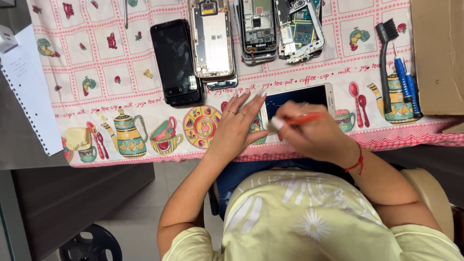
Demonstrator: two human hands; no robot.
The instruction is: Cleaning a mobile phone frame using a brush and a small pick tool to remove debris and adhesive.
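Observation:
A white-framed smartphone [303, 95] lies screen up on the patterned tablecloth [121, 77], close to the near edge. My left hand [238, 126] rests flat beside the phone's left end, fingers spread, rings on two fingers. My right hand [316, 136] grips an orange-handled tool [303, 118] whose pale tip [276, 124] sits at the phone's lower left corner. A red string bracelet circles my right wrist.
A black smartphone [175, 60] and several opened phones with bare circuit boards [258, 29] lie farther back. A black brush [385, 58] and blue screwdrivers [406, 87] sit at right by a cardboard box [437, 53]. A spiral notepad [29, 92] lies at left.

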